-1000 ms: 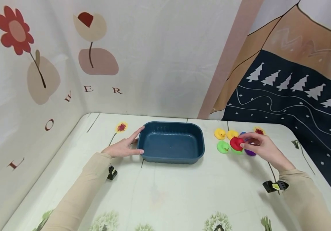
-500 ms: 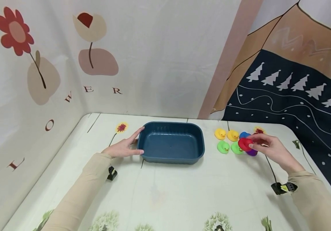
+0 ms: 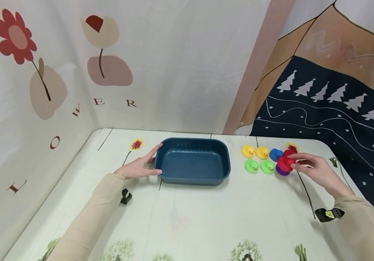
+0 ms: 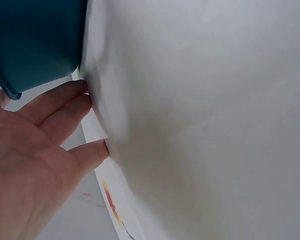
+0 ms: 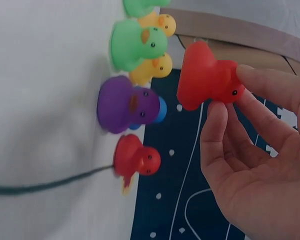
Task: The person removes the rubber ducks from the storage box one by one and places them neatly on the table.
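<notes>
My right hand (image 3: pixel 319 173) pinches a red rubber duck (image 5: pixel 199 77) by its head between thumb and fingertips, holding it off the table. Just under it, partly covered in the head view, sits a purple duck (image 3: pixel 282 172). A second red duck (image 5: pixel 132 155) rests on the table beside the purple one, and a blue duck (image 3: pixel 275 154) sits to their left. My left hand (image 3: pixel 138 168) is spread at the left end of a dark blue rectangular basin (image 3: pixel 193 181), thumb and forefinger touching its side. Inside the basin I see only its bare floor.
Two yellow ducks (image 3: pixel 248 151) and two green ducks (image 3: pixel 251 166) stand in two rows right of the basin. A pale flower-printed cloth (image 3: pixel 190 221) covers the table. Printed curtains (image 3: pixel 180 72) hang behind and at the sides.
My right hand has carried the red duck rightward, from over a green duck to over the purple one. The blue duck and second red duck show more. The left hand and basin stay put.
</notes>
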`<state>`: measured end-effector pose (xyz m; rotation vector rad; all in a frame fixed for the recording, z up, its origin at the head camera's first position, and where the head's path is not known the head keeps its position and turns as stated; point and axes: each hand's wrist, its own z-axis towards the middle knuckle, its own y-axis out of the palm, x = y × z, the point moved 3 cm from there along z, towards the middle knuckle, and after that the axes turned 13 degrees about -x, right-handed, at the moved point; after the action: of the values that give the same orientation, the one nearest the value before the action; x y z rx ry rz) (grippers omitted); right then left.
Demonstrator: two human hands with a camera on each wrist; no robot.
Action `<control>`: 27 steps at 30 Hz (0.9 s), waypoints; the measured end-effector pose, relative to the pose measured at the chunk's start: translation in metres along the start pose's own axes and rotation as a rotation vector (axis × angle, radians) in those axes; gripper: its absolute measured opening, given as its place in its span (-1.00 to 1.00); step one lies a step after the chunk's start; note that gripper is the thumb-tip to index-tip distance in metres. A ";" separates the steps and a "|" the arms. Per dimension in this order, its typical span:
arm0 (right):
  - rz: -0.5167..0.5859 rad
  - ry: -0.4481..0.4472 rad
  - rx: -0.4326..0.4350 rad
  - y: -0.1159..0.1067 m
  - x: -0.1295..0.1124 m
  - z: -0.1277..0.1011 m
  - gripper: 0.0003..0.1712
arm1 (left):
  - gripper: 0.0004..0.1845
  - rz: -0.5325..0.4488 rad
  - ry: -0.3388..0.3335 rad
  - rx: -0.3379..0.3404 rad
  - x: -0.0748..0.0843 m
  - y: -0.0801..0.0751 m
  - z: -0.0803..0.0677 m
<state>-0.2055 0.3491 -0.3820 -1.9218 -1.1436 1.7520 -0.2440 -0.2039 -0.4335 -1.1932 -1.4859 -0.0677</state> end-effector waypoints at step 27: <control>-0.041 0.027 0.077 -0.021 0.046 -0.006 -0.52 | 0.03 -0.004 0.013 0.006 0.000 0.000 -0.002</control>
<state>-0.2106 0.3975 -0.3985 -1.8582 -1.0821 1.7184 -0.2424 -0.2051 -0.4334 -1.1834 -1.4757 -0.0738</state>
